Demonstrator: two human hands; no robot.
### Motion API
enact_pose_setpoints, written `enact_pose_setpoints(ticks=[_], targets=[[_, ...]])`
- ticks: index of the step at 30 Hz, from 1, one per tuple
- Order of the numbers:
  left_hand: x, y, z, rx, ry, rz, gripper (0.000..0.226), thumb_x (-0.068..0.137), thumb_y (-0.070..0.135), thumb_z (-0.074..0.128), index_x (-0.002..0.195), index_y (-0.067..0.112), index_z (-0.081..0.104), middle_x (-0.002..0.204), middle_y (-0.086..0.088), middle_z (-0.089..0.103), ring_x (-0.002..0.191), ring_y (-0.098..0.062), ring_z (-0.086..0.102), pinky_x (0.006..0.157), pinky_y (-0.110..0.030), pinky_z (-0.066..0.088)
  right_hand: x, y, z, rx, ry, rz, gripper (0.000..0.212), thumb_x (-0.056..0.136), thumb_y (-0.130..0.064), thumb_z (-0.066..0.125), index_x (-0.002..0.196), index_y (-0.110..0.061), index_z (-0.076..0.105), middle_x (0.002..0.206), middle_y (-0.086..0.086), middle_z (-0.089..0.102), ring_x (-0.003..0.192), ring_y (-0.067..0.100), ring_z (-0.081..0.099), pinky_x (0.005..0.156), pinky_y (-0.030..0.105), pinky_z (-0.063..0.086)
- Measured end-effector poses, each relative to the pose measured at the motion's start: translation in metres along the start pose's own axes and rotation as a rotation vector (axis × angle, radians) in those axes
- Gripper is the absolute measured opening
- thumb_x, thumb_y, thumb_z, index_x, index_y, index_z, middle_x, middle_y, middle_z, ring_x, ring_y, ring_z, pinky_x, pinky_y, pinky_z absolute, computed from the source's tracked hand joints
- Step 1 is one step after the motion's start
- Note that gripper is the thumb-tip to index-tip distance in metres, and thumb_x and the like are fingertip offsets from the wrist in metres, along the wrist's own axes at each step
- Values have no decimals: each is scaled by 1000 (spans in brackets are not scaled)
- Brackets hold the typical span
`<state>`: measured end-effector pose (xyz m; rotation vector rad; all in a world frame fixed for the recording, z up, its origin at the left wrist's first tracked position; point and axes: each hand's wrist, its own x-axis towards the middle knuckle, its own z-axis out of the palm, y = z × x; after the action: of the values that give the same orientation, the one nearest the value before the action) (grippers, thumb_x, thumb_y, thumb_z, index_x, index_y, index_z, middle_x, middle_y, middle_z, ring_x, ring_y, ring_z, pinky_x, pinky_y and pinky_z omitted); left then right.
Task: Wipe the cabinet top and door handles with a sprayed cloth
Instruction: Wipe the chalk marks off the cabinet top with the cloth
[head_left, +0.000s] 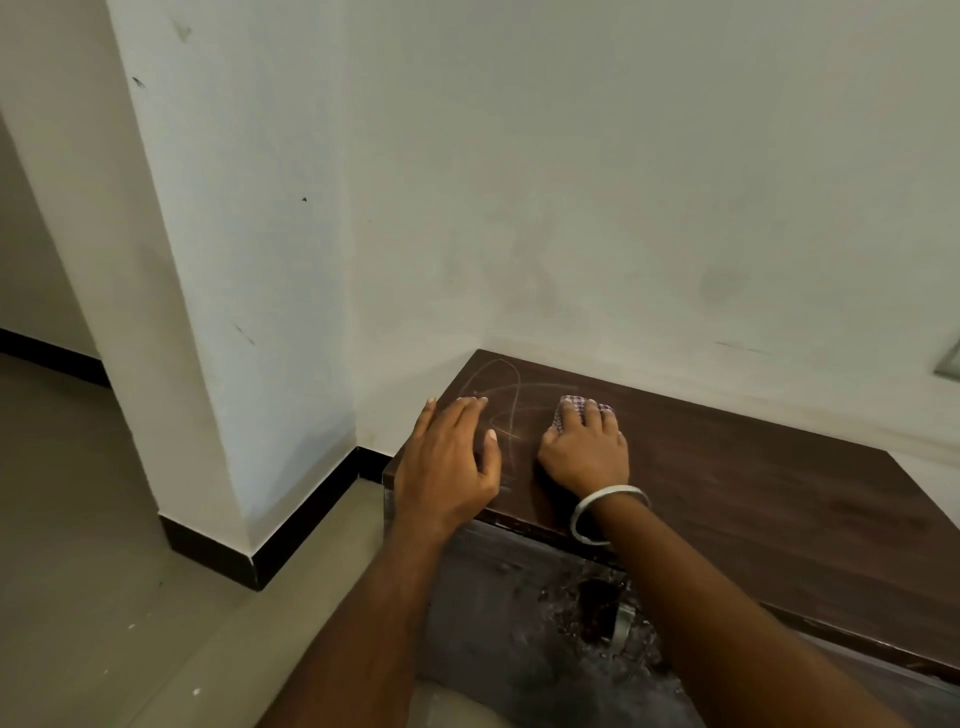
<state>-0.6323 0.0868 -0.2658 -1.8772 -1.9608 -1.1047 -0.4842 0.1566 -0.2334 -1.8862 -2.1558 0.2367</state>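
A low dark-brown wooden cabinet top (753, 483) runs along the wall at the right. Pale smear lines mark its left end. My right hand (584, 449) presses a small checked cloth (571, 408) flat on that left end, and only the cloth's far edge shows beyond my fingers. My left hand (449, 457) rests beside it at the top's left corner, fingers spread, holding nothing. Below the top, the cabinet front (493, 597) is dusty, with a metal door handle (621, 623) partly hidden behind my right forearm.
A white wall rises behind the cabinet, and a white pillar (208, 312) with black skirting juts out at the left. Beige tiled floor (104, 597) lies left of the cabinet. A grey fitting (948, 361) shows at the right edge.
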Motion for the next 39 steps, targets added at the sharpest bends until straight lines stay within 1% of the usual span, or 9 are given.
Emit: enact_pose_setpoints(ticks=[4,7,12,15,17,23,27,34,39], targets=[[0,-2,0,-14,-4,-8,50,93,37,33,136,18,49,139,1,53,131,-10,43,119,-36,20,12,-27,10,29,0,-72,58,100,-37,29,154,-21,19,163,8,11,151,28,4,122,44,9],[0,-3,0,-24,0,-16,49,93,36,34,136,18,49,138,2,53,130,-9,44,119,-35,19,14,-13,8,25,-10,-95,58,100,-38,29,154,-22,20,163,8,12,150,28,6,122,44,10],[0,-2,-1,-29,-13,-20,49,93,37,34,136,18,49,138,2,54,129,-10,45,119,-36,21,24,34,-10,-7,-14,6,58,100,-39,28,155,-23,18,163,7,10,150,27,6,123,43,9],[0,-1,0,-19,-8,-22,50,93,39,33,135,18,50,137,3,55,128,-10,46,119,-36,21,31,42,-10,-25,3,47,58,99,-38,28,155,-23,19,163,6,11,150,27,6,123,43,9],[0,-1,1,-20,-5,-21,50,93,40,32,134,18,50,137,3,55,128,-10,46,119,-36,21,35,33,-6,-21,14,47,58,99,-38,27,154,-22,20,163,7,12,150,28,5,122,44,9],[0,-3,2,-18,5,-17,50,93,40,32,135,19,49,137,3,55,128,-9,46,119,-35,21,51,-17,12,12,-11,-87,58,99,-37,28,154,-22,20,163,6,12,151,28,5,122,44,9],[0,-5,3,-20,9,-35,50,93,41,33,136,22,47,139,5,52,131,-8,43,119,-29,17,55,-8,11,14,-7,-117,58,99,-39,29,154,-22,22,162,8,14,150,28,8,122,44,11],[0,-3,2,-36,-3,-44,52,93,44,31,137,23,47,139,5,52,130,-10,44,118,-27,16,73,52,-11,-13,-23,64,58,99,-39,28,154,-23,20,163,7,11,150,29,6,122,44,9],[0,-2,1,-41,0,-22,51,93,43,31,136,21,48,138,5,53,129,-8,44,119,-31,20,82,23,1,-4,3,17,56,99,-36,28,153,-21,23,162,7,14,150,30,8,122,46,11]])
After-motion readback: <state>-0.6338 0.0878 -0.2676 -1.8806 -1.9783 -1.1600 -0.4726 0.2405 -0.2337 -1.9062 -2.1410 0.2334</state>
